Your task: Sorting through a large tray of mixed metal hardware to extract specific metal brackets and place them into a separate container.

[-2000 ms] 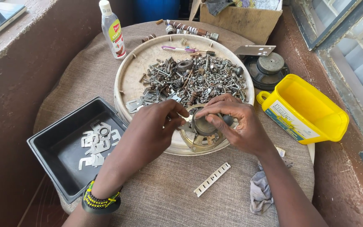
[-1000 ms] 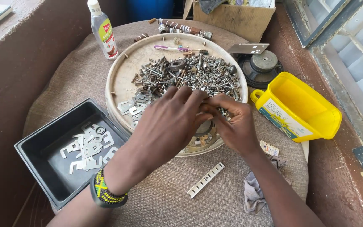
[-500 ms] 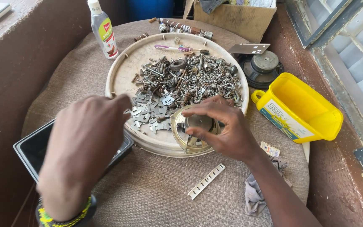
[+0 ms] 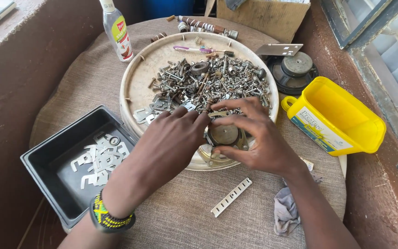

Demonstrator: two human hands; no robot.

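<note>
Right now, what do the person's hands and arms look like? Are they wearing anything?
Both hands are bare, with no gloves or rings that I can see. The left hand has a beaded wristband in green, yellow and black at the wrist. The right hand has nothing at its wrist. Both forearms are bare, with no sleeves in view.

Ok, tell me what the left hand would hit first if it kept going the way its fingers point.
The left hand points up and to the right, fingertips already at the round metal part that the right hand holds. Going on, it would probably meet that part first, then the pile of screws in the round tray.
</note>
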